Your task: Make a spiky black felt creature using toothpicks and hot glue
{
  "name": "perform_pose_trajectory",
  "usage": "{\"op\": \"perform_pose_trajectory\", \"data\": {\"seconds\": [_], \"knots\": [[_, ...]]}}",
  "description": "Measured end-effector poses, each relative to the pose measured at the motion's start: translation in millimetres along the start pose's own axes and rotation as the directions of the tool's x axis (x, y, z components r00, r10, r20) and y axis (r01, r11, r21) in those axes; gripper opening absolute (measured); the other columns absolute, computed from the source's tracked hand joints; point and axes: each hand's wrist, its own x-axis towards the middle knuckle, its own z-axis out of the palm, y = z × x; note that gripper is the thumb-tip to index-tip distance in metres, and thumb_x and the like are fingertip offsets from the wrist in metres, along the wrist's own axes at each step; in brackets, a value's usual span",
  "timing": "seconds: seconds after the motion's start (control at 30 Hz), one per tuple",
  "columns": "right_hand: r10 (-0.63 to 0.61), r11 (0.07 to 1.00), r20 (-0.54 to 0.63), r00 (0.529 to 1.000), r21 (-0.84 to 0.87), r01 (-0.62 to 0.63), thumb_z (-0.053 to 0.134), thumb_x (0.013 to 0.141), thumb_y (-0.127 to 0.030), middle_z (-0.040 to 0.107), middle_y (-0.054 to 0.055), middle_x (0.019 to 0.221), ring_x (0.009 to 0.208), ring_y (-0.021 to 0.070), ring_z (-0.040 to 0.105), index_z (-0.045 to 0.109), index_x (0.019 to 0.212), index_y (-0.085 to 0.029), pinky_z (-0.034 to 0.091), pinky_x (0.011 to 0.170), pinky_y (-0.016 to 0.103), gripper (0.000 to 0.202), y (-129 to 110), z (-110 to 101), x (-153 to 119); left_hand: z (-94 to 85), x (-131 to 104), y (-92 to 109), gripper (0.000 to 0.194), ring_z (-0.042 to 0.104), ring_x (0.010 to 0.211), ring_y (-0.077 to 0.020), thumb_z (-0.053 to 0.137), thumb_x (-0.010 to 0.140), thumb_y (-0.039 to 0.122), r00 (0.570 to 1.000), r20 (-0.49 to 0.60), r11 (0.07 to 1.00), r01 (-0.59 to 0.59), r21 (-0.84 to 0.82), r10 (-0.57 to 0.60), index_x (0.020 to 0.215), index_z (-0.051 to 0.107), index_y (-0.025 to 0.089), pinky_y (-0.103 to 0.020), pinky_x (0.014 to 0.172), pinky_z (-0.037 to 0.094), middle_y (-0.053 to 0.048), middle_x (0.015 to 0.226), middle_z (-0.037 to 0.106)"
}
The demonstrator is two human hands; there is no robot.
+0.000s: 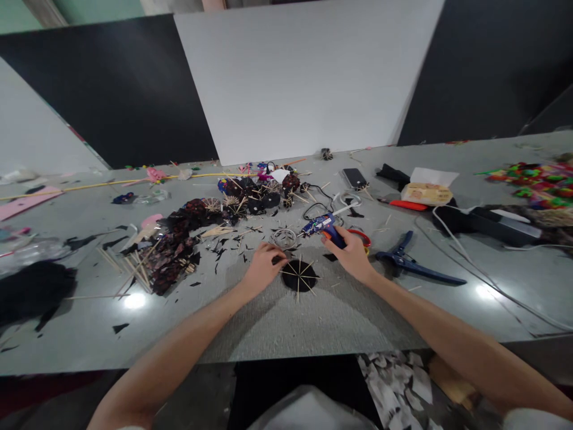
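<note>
A round black disc with thin pale sticks fanned across it like spokes lies flat on the grey table in front of me. My right hand is wrapped round the handle of a blue glue gun, whose nozzle points left, above the disc. At the disc's upper left edge is my left hand, its fingers pinched together near one stick end; what they hold, if anything, is too small to see. A clear ring-shaped roll sits just beyond my left fingers.
Dark patterned bundles and loose sticks lie at the left, with black scraps around. Blue pliers, a phone, an orange-red tool and white cables are to the right. Upright panels stand behind.
</note>
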Motion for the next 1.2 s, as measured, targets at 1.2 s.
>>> {"op": "perform_pose_trajectory", "data": {"seconds": [1.2], "knots": [[-0.010,1.000,-0.011,1.000,-0.010,0.010,0.064,0.090,-0.058,0.066,0.001,0.083,0.077,0.0205,0.060,0.069,0.101,-0.019,0.044,0.071,0.030,0.041,0.7,-1.5,-1.5,-33.6,-10.4,15.7,0.053,0.050,0.129,-0.0305,0.058,0.080,-0.002,0.849,0.389,0.867,-0.456,0.201,0.356,0.124,0.071,0.025,-0.048,0.111,0.048,-0.009,0.128,0.062]]}}
